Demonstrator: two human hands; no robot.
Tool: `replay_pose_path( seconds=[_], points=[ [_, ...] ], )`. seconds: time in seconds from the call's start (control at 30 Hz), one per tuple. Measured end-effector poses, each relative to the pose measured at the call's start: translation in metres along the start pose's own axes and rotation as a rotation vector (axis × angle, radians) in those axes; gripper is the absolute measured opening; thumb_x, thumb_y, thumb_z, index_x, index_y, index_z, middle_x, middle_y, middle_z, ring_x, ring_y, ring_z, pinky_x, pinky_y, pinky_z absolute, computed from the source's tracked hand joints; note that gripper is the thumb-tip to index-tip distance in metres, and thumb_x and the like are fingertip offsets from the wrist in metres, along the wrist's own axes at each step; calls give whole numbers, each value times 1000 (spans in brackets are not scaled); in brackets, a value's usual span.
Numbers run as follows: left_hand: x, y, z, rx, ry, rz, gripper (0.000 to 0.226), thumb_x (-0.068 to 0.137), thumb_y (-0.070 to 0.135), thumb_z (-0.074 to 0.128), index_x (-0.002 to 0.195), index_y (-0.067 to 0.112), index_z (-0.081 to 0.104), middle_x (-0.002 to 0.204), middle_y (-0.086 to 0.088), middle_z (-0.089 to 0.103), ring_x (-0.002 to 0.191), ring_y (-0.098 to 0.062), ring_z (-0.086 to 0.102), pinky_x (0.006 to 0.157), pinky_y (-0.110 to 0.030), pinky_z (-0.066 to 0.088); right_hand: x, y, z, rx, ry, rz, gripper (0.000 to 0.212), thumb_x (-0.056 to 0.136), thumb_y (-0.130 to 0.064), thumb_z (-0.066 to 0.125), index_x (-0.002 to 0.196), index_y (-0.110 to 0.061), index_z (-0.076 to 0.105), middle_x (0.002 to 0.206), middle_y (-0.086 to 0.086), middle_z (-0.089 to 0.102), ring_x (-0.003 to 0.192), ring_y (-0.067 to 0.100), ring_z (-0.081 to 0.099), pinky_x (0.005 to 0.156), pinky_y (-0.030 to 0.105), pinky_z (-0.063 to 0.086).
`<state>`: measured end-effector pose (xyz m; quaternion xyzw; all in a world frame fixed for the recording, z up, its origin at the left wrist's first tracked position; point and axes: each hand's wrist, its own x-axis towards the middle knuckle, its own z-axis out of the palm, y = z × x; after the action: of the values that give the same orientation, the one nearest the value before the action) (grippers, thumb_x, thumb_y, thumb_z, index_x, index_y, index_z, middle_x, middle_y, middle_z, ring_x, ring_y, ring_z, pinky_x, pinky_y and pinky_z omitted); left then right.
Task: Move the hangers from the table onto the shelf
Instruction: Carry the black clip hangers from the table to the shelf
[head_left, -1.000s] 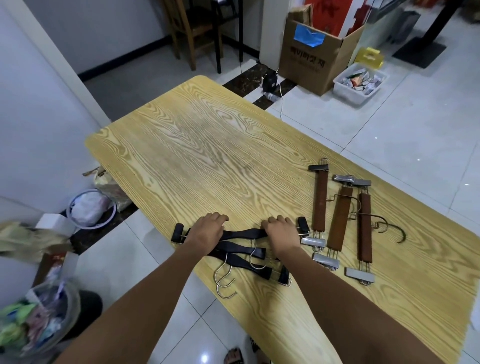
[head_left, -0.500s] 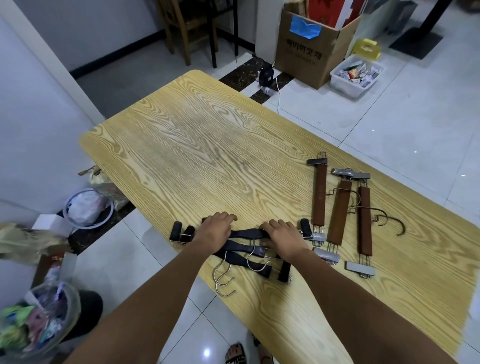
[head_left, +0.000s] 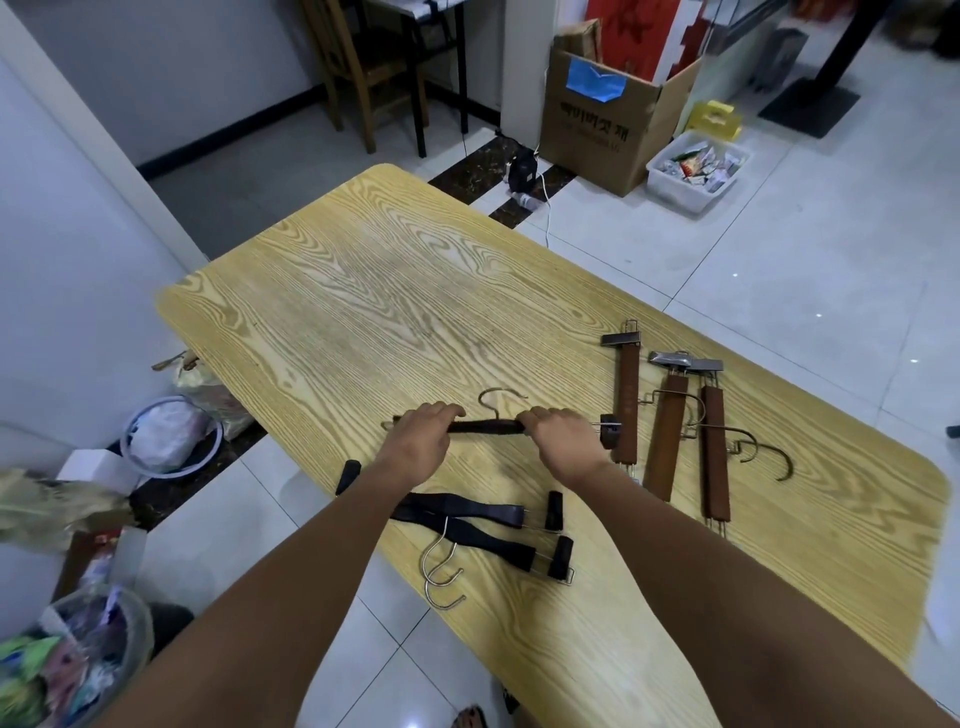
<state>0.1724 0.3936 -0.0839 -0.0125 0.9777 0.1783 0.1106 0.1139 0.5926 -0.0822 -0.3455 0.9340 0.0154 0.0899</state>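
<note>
A black clip hanger (head_left: 485, 427) is lifted above the wooden table (head_left: 395, 312), its metal hook pointing away from me. My left hand (head_left: 418, 441) grips its left part and my right hand (head_left: 563, 441) grips its right part. Two more black hangers (head_left: 467, 522) lie on the table near its front edge, below my forearms, with their hooks hanging over the edge. Three brown wooden clip hangers (head_left: 670, 431) lie side by side to the right of my right hand. No shelf is in view.
Left of the table on the floor stand a white bucket (head_left: 169, 436) and bags of clutter (head_left: 62, 665). Beyond the table are a cardboard box (head_left: 608, 124), a white bin of packets (head_left: 696, 169), a wooden chair (head_left: 363, 62) and a cable on the tiles.
Both hands rested on the pile of black hangers before. Now they have lifted one black hanger off the pile and raised it forward, leaving two on the table.
</note>
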Motion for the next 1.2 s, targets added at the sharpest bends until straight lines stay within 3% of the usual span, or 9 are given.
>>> replay_pose_path(
  seconds=[0.17,0.27,0.53,0.7,0.8,0.9,0.97,1.07,1.2],
  points=[
    [-7,3,-17,46,226,-63,38,89,-3,40,125,6,49,121,-8,54,113,-23,47,95,-28,34,9,3,-21,9,17,48,36,87,3,46,119,-10,55,117,6,53,103,28,57,91,34,38],
    [-13,13,-24,133,214,25,34,89,-1,40,120,8,50,116,-6,55,110,-24,48,94,-28,33,12,1,-32,-20,23,30,31,88,0,47,113,-12,60,112,5,57,103,25,56,91,31,35],
    [-17,26,-24,408,122,-42,58,99,42,37,147,13,21,137,-5,44,126,-24,42,107,-37,29,19,-19,-47,115,62,-1,34,95,-2,40,122,-14,56,118,4,57,113,23,51,95,31,30],
    [-25,17,-33,391,153,8,51,102,31,35,146,10,19,125,-6,53,112,-23,53,92,-33,39,19,-36,-45,137,150,-74,36,94,-2,46,125,-17,55,119,4,56,112,25,48,95,33,31],
    [-34,-1,-35,313,77,11,48,102,21,38,145,12,18,123,-9,52,105,-27,57,81,-37,47,11,-49,-37,83,385,-67,53,77,0,69,124,-18,52,115,9,57,99,30,54,86,38,45],
    [-44,-26,-39,280,80,-73,61,99,11,43,149,14,8,126,-11,48,101,-29,60,76,-37,49,2,-59,-21,40,448,-141,65,61,6,74,116,-18,50,109,9,57,90,27,55,77,35,48],
    [-53,-40,-43,195,91,-130,67,98,7,44,151,16,3,129,-12,45,101,-31,60,77,-38,49,-5,-66,-6,13,335,-205,57,65,3,73,114,-19,54,107,6,56,91,25,55,76,33,47],
    [-65,-56,-49,190,106,-168,65,99,8,43,151,14,4,129,-12,44,104,-30,57,79,-37,47,-10,-74,19,22,-18,-179,42,91,-25,58,131,-18,44,128,7,47,117,28,48,95,37,39],
    [-78,-68,-51,348,83,-161,54,102,16,35,150,10,12,127,-12,46,104,-30,56,80,-36,43,-17,-83,39,-8,-322,-58,46,92,-31,59,131,-13,42,131,10,48,124,30,43,99,39,37]
  ],
)
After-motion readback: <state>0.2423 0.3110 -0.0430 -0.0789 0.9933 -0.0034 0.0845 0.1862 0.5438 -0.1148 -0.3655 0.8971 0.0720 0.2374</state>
